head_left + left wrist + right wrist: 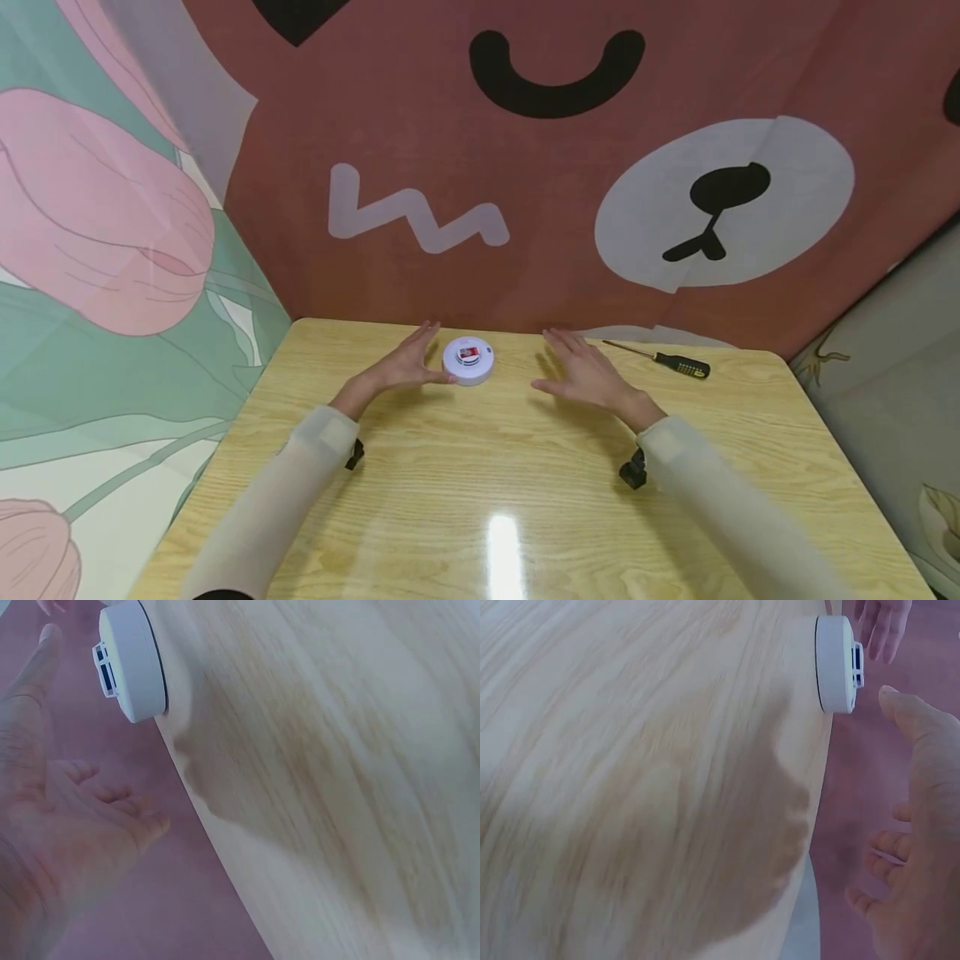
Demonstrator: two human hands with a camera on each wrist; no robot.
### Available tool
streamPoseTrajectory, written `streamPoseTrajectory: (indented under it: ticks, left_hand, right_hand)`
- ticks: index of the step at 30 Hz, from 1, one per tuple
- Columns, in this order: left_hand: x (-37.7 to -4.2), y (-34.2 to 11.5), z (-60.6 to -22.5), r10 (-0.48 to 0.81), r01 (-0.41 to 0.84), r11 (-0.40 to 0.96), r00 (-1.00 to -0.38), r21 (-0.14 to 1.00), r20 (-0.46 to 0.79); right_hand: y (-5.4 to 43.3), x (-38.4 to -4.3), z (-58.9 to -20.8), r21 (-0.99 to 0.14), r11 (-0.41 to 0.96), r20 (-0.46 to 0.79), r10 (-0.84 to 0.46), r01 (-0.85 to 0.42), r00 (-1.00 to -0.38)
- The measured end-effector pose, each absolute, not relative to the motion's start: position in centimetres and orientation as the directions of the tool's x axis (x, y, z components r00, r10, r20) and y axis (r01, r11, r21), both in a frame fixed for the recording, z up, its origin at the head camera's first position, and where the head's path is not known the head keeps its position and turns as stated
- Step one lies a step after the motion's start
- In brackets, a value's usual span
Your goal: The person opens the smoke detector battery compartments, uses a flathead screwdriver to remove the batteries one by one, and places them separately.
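Observation:
A round white smoke detector (468,362) with a red label on its raised centre lies flat near the table's far edge. Just left of it is my left hand (405,362), thumb and fingers spread apart, the thumb tip overlapping its rim in the head view. In the left wrist view the detector (135,664) stands beyond the thumb, with a gap between them. My right hand (588,371) hovers over the wood to the right, its fingers spread and holding nothing. The right wrist view has the detector (835,664) past that hand's thumb tip.
A screwdriver (681,365) with a black and yellow handle lies behind and right of the right hand, its shaft pointing left. The wooden table (450,483) meets a brown printed cloth (420,283) at its far edge. Patterned cloths hang at both sides.

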State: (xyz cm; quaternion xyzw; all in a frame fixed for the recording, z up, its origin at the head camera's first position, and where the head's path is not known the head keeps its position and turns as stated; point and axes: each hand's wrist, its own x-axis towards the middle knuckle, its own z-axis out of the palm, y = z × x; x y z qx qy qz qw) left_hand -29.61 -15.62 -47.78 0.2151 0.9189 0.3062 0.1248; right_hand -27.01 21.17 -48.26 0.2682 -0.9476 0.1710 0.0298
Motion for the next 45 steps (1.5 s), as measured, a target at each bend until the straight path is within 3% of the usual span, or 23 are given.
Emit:
streamPoseTrajectory:
  ticks: [7,19,30,45]
  left_hand:
    - [-30.1,-15.1,-48.0,0.516,0.344,0.655,-0.854,0.672,-0.066]
    - [-30.1,-14.4,-48.4,0.505,0.273,0.612,-0.857,0.742,-0.102]
    - [-30.5,-13.7,-49.1,0.537,0.290,0.579,-0.839,0.762,-0.089]
    - [-31.2,-13.3,-49.5,0.527,0.336,0.632,-0.847,0.698,-0.069]
  right_hand:
    - [18.6,-27.8,-49.2,-0.427,0.773,0.093,-0.479,-0.470,-0.873]
    - [14.8,-28.5,-50.6,-0.555,0.728,0.034,-0.464,-0.403,-0.885]
    - [12.5,-29.3,-51.6,-0.594,0.687,0.067,-0.477,-0.419,-0.876]
    - [10.7,-30.0,-52.3,-0.639,0.639,0.121,-0.467,-0.429,-0.876]
